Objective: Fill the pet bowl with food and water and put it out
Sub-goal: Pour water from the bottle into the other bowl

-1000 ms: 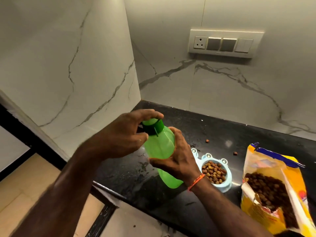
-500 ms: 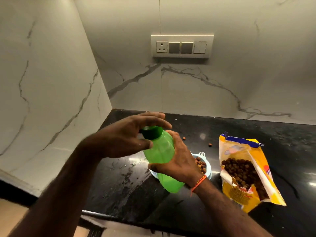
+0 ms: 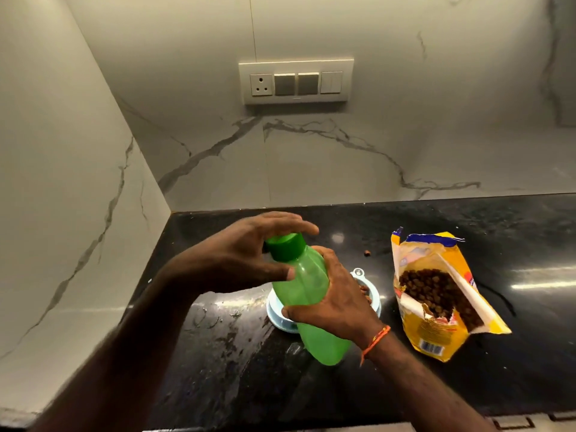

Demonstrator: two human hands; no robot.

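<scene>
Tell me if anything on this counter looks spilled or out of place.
Yes. One loose kibble piece lies on the black counter behind the pet bowl. The food bag is torn open and leans. Wet-looking streaks mark the counter left of the bowl.

Both forearms reach forward from the lower edge. The left hand [image 3: 237, 260] arches with its fingers curled over the bottle's cap [image 3: 285, 246], thumb below. The right hand [image 3: 338, 299] wraps round the bottle [image 3: 307, 294], an orange thread [image 3: 375, 339] at its wrist.
</scene>
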